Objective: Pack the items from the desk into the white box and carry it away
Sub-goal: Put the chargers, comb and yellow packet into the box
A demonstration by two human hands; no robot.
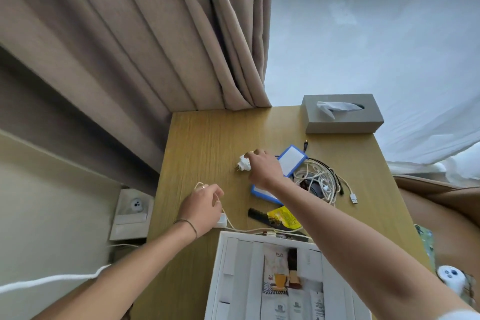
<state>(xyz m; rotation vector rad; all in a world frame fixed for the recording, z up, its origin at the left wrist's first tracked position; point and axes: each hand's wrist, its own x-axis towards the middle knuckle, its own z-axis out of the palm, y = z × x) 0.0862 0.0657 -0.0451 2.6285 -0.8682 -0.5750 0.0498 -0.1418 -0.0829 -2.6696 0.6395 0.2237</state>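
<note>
A: I'm watching the head view. The white box (223, 278) is sitting at the bottom centre, its near end running out of frame, with sachets (275, 271) and small tubes (296, 305) lying inside.

B: Any print on them?

A: It's blurring too much for me to read. The right arm is covering part of the blue-edged pad (292, 160) and the cable tangle (320, 180).

B: Hands?

A: The right hand (263, 169) is gripping a white plug adapter (244, 163) mid-frame. The left hand (204, 205) is curling round a thin pale cord (200, 185); its fingertips are turning away from me.

B: And the room?

A: I'm seeing a wooden desk (202, 138), beige curtains (142, 34) in the upper left, a grey tissue box (342, 114) at the desk's far right corner, and a black comb (258, 214) beside a yellow packet (284, 217).
</note>
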